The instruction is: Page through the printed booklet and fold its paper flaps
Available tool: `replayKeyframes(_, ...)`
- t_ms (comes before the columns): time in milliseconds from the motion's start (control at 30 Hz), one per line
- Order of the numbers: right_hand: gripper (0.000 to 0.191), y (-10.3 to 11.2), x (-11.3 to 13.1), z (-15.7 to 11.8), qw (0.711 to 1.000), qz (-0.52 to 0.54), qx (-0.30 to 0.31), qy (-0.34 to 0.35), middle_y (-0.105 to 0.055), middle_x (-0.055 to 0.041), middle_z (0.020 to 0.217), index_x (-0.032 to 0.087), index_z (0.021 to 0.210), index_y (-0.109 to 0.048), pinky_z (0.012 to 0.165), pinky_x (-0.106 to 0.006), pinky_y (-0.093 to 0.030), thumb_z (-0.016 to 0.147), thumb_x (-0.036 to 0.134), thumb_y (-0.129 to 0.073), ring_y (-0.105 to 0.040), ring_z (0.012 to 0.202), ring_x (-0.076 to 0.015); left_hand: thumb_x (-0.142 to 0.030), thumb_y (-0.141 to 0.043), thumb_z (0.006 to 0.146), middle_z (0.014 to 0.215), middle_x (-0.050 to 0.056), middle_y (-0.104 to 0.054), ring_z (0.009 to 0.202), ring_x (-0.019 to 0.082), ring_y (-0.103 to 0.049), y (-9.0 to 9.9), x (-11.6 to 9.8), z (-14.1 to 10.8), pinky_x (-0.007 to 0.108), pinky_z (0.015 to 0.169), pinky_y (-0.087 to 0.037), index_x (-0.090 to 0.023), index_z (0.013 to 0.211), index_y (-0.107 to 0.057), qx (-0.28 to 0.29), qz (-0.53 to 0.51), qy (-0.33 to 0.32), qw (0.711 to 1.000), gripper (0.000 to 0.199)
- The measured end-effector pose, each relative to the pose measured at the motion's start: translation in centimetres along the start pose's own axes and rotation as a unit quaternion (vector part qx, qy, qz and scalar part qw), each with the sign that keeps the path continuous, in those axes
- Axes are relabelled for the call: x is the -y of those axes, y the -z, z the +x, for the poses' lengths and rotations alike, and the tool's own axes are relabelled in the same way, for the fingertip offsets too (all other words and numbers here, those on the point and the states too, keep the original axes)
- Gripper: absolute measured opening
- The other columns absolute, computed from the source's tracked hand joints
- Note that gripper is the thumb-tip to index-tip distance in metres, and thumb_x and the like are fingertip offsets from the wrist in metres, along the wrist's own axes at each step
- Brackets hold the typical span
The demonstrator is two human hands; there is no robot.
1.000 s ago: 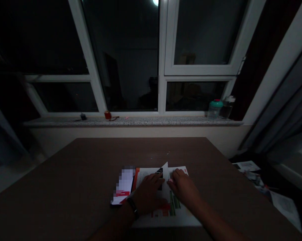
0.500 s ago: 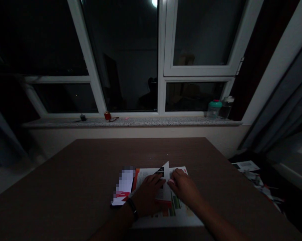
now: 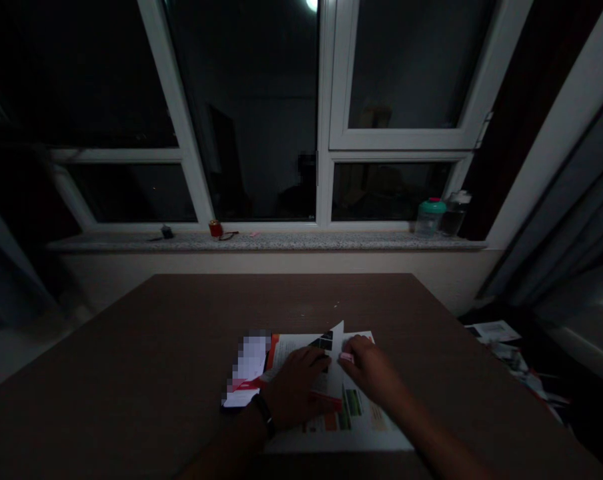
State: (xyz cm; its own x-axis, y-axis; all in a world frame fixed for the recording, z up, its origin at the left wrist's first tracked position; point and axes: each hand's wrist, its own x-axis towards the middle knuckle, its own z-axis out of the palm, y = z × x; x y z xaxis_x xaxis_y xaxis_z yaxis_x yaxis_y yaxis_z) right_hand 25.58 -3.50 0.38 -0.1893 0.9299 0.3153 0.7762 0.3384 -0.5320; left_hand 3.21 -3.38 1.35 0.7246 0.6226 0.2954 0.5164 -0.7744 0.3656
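Note:
A printed booklet (image 3: 291, 347) with an orange edge lies on top of a larger printed sheet (image 3: 381, 440), and one page stands partly raised near the middle. My left hand (image 3: 296, 387), with a dark band at its wrist, rests flat on the booklet, its fingers stretched out. Just right of the raised page, my right hand (image 3: 369, 367) is closed with the fingers curled. A small pink-and-white block (image 3: 347, 357) shows between its thumb and fingers; its kind is unclear. Left of the booklet lies a phone (image 3: 251, 360) with a lit, partly blurred screen.
The brown table (image 3: 181, 320) stands below a window sill (image 3: 291, 242). On the sill are a red jar (image 3: 215, 229), a small dark bottle (image 3: 167, 231) and a teal-lidded bottle (image 3: 430, 217) beside a clear one. Papers (image 3: 496, 331) lie beyond the table's right edge.
The raised page leans slightly further right. My right hand has shifted a little, and more of the pink-and-white block shows. My left hand stays almost in place.

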Motion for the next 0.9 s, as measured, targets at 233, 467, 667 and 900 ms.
replayKeyframes(233, 0.016, -0.3, -1.1, 0.2, 0.992, 0.118, 0.003, -0.042, -0.059, 0.0011, 0.069, 0.02, 0.08, -0.055, 0.057, -0.023, -0.035, 0.088, 0.034, -0.057, -0.055, 0.064, -0.0154, -0.064, -0.061, 0.084, 0.146, 0.01, -0.044, 0.134, 0.032, -0.038, -0.5, 0.9, -0.4, 0.05, 0.111, -0.031, -0.023, 0.14, -0.044, 0.027, 0.005, -0.004, 1.0, 0.071)
replayKeyframes(467, 0.017, -0.5, -1.4, 0.2, 0.986, 0.16, 0.009, -0.037, -0.054, 0.0036, 0.063, 0.02, 0.082, -0.057, 0.054, -0.022, -0.032, 0.087, 0.037, -0.06, -0.05, 0.059, -0.0139, -0.063, -0.068, 0.079, 0.144, 0.012, -0.044, 0.132, 0.034, -0.039, 0.1, 0.3, -0.2, 0.051, 0.109, -0.032, -0.023, 0.136, -0.048, 0.016, -0.013, 0.019, 1.0, 0.072)
replayKeyframes(667, 0.019, -0.9, -1.7, 0.3, 0.972, 0.229, 0.027, -0.036, -0.047, 0.006, 0.061, 0.021, 0.092, -0.058, 0.052, -0.022, -0.031, 0.086, 0.038, -0.061, -0.045, 0.056, -0.0126, -0.049, -0.075, 0.078, 0.138, 0.009, -0.048, 0.126, 0.032, -0.043, 0.0, 0.6, -0.3, 0.049, 0.107, -0.036, -0.025, 0.134, -0.046, -0.001, -0.031, 0.027, 0.999, 0.068)
replayKeyframes(900, 0.026, -1.1, -1.5, 0.0, 0.969, 0.234, 0.074, -0.011, -0.05, 0.0055, 0.07, 0.023, 0.102, -0.058, 0.058, -0.022, -0.035, 0.078, 0.025, -0.067, -0.048, 0.063, -0.0133, -0.047, -0.075, 0.079, 0.136, 0.008, -0.049, 0.125, 0.03, -0.044, -0.2, 0.9, -0.2, 0.047, 0.107, -0.035, -0.026, 0.135, -0.045, -0.004, -0.041, 0.007, 0.999, 0.067)
